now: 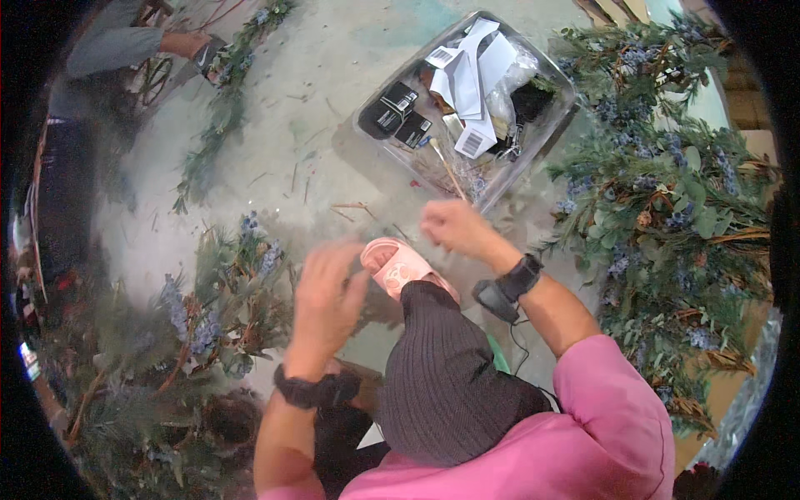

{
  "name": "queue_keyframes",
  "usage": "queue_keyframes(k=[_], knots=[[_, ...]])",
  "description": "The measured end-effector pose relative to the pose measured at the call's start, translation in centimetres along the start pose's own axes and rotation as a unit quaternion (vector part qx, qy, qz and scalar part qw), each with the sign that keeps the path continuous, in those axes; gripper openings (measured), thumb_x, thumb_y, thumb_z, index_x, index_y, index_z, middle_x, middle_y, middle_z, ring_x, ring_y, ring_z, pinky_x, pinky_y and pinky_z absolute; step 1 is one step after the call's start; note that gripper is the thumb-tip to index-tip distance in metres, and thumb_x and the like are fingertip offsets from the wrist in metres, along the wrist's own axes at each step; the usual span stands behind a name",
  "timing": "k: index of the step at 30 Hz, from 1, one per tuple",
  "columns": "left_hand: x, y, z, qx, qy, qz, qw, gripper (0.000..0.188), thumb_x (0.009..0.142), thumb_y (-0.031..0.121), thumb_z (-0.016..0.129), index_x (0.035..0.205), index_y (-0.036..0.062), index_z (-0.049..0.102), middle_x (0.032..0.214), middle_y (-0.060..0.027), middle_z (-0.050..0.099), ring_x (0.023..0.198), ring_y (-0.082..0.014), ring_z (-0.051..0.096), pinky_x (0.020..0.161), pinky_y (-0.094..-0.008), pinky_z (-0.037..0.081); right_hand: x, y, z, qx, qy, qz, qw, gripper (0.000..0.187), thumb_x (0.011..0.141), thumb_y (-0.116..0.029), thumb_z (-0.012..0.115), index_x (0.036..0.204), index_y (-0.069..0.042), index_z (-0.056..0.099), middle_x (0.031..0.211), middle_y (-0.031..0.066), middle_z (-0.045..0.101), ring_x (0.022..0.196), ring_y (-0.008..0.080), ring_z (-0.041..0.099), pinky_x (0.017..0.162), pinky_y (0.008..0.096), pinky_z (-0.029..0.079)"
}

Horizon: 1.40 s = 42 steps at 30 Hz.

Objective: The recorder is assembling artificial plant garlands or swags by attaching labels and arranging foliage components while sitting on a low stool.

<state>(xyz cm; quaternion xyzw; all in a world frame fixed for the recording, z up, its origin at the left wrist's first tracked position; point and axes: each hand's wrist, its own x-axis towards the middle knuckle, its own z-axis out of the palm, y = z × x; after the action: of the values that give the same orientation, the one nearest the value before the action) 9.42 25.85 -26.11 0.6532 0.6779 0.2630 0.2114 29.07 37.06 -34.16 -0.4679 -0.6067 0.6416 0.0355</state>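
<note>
My left hand (327, 296) hovers left of the pink slide sandal (403, 271) on my foot. It is blurred, with its fingers stretched out, the thumb apart and no object visible in it. To the right of the sandal, my right hand (458, 229) is raised with its fingers curled closed. Whatever lies inside those fingers, if anything, is hidden or too small to make out. Below the left hand lies a bundle of greenery with bluish flowers (200, 329). A clear plastic bin (500, 200) stands just beyond the right hand.
White labelled paper strips (479, 75), black boxes (400, 112) and a thin brush (447, 167) lie in the bin. A thick garland (658, 200) runs down the right side. Another person's sandalled foot (204, 60) is beside a garland (221, 121) at upper left. Twigs (354, 207) litter the floor.
</note>
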Motion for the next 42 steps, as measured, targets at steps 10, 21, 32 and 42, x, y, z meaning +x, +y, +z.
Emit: queue_keyframes(k=[10,21,32,42], knots=[[-0.5,-1.0,4.2,-0.196,-0.049,-0.248,0.947,0.016,0.081,0.014,0.06,0.088,0.0002,0.055,0.068,-0.0116,0.057,0.058,-0.0207,0.051,0.057,-0.029,0.043,0.5,-2.2,2.9,0.147,-0.191,-0.07,0.968,0.01,0.079,-0.01,0.054,0.07,-0.003,0.053,0.057,0.0019,0.055,0.048,0.0074,0.053,0.042,0.0214,0.04],[-4.3,-3.4,3.9,-0.123,-0.063,-0.317,0.938,0.018,0.082,0.016,0.054,0.077,-0.0019,0.052,0.062,-0.0124,0.051,0.057,-0.0169,0.049,0.057,-0.0295,0.041,14.8,7.2,-3.5,-0.183,0.137,-0.081,0.97,0.015,0.076,-0.015,0.053,0.074,-0.002,0.06,0.07,0.0151,0.061,0.06,0.027,0.06,0.057,0.037,0.047],[-12.1,-8.7,2.7,-0.146,-0.029,-0.44,0.886,0.02,0.082,0.018,0.055,0.076,-0.0004,0.053,0.063,-0.009,0.051,0.059,-0.0153,0.048,0.057,-0.0298,0.041,22.6,5.6,-2.4,-0.474,0.308,-0.005,0.825,0.047,0.07,-0.032,0.069,0.101,-0.001,0.053,0.105,0.0124,0.051,0.103,0.0304,0.047,0.084,0.0373,0.043],[-14.1,-9.3,3.8,-0.197,-0.039,-0.463,0.863,0.018,0.082,0.017,0.053,0.075,0.0003,0.054,0.067,-0.0013,0.049,0.065,-0.0092,0.045,0.06,-0.0251,0.04,20.7,10.2,-4.2,-0.283,0.34,-0.004,0.897,0.023,0.071,-0.019,0.062,0.079,0.0,0.052,0.086,0.0204,0.056,0.088,0.0317,0.056,0.073,0.0417,0.045]])
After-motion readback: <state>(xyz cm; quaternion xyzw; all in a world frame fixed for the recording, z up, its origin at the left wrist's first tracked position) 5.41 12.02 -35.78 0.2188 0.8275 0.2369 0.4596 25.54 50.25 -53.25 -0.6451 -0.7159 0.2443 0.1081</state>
